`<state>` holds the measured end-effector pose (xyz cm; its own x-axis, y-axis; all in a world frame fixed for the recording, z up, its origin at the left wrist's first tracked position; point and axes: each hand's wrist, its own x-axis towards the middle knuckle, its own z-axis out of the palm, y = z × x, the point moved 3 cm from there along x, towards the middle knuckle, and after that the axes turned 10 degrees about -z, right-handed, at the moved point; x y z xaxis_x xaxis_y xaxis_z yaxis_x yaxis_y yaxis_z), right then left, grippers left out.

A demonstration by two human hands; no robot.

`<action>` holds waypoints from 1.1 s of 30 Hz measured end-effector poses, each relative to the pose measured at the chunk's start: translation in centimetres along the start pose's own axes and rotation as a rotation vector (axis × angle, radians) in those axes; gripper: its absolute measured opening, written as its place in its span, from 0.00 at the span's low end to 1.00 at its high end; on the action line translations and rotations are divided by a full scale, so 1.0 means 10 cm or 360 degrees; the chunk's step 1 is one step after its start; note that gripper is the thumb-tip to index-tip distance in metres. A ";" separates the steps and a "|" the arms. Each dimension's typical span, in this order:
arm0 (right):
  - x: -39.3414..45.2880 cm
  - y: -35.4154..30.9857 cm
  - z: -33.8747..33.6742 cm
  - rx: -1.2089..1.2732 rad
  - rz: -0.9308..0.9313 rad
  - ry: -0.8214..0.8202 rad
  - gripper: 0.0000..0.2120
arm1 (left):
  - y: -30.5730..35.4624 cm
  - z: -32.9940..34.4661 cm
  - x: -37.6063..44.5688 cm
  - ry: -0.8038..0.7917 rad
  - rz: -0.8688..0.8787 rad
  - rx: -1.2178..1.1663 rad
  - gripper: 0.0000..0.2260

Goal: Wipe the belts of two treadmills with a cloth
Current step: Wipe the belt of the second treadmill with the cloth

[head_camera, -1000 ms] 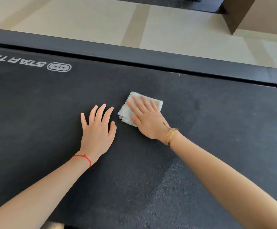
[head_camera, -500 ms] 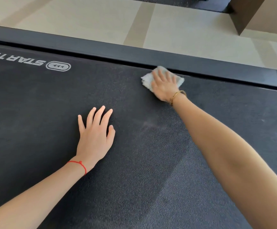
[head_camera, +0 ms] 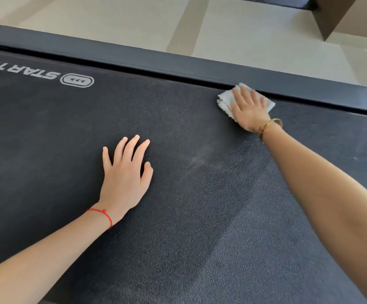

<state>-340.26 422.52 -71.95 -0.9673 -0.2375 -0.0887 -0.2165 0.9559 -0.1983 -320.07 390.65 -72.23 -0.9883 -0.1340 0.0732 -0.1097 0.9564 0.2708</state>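
A dark textured treadmill belt (head_camera: 200, 216) fills most of the view, with a white logo (head_camera: 77, 80) printed at the far left. My right hand (head_camera: 249, 109) lies flat with straight fingers on a folded white cloth (head_camera: 224, 99), pressing it onto the belt at its far edge, next to the black side rail (head_camera: 156, 60). My left hand (head_camera: 125, 178) rests flat on the belt's middle, fingers spread, holding nothing. A red string circles the left wrist, a gold bangle the right.
Beyond the side rail lies a pale tiled floor (head_camera: 244, 29) with a tan stripe. A dark brown block (head_camera: 331, 16) stands at the top right, with a strip of another black surface (head_camera: 265, 1) beside it.
My right hand has pushed the cloth from the belt's middle out to the far edge and then a little to the right along the rail. The left hand has stayed put.
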 end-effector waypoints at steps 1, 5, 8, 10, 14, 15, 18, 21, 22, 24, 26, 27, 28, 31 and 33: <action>-0.03 -0.08 0.02 -0.0007 0.0006 -0.0005 0.27 | 0.01 0.00 0.00 0.0009 -0.0002 0.0001 0.24; -0.43 -0.70 0.17 -0.0169 -0.0309 -0.0012 0.27 | 0.01 -0.01 0.01 0.0021 -0.0015 -0.0032 0.23; -1.03 -1.17 0.31 -0.0263 -0.0591 -0.0046 0.26 | 0.02 -0.02 0.00 0.0034 -0.0028 -0.0066 0.22; -1.46 -1.39 0.41 -0.0228 -0.0784 -0.0050 0.26 | 0.03 -0.03 0.00 0.0036 -0.0037 -0.0090 0.22; -1.55 -1.27 0.37 -0.0220 -0.0870 -0.0059 0.26 | 0.00 -0.03 -0.01 0.0035 -0.0033 -0.0126 0.22; -1.42 -1.13 0.31 -0.0300 -0.0771 -0.0022 0.26 | 0.00 -0.02 -0.01 0.0032 -0.0032 -0.0128 0.22; -1.08 -0.71 0.12 -0.0264 -0.0246 0.0020 0.26 | 0.00 -0.01 0.00 0.0039 -0.0039 -0.0152 0.22; -1.11 -0.91 0.15 -0.0216 -0.0151 0.0016 0.26 | -0.01 0.00 0.01 0.0053 -0.0043 -0.0140 0.22; -1.23 -1.09 0.23 -0.0240 -0.0244 0.0020 0.26 | -0.01 0.01 0.02 0.0053 -0.0037 -0.0135 0.22; -1.62 -1.46 0.39 -0.0223 -0.0520 0.0013 0.27 | -0.02 0.03 0.02 0.0063 -0.0028 -0.0136 0.22; -2.15 -1.76 0.54 -0.0137 -0.0755 -0.0026 0.26 | -0.03 0.04 0.02 0.0076 -0.0017 -0.0132 0.22; -2.38 -1.86 0.58 -0.0068 -0.0837 -0.0039 0.26 | -0.03 0.05 0.02 0.0080 -0.0013 -0.0129 0.22; -2.54 -1.90 0.59 -0.0031 -0.0892 -0.0058 0.26 | -0.04 0.06 0.02 0.0084 -0.0011 -0.0129 0.22; -2.53 -1.66 0.52 -0.0169 -0.0867 -0.0032 0.25 | -0.06 0.07 0.02 0.0074 0.0001 -0.0145 0.22; -2.28 -1.36 0.39 -0.0150 -0.0545 -0.0022 0.25 | -0.06 0.07 0.01 0.0065 0.0003 -0.0156 0.22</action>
<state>-314.72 414.24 -71.08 -0.8349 -0.5485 -0.0462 -0.5397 0.8321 -0.1277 -320.20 390.23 -73.06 -0.9831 -0.1448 0.1120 -0.0952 0.9270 0.3629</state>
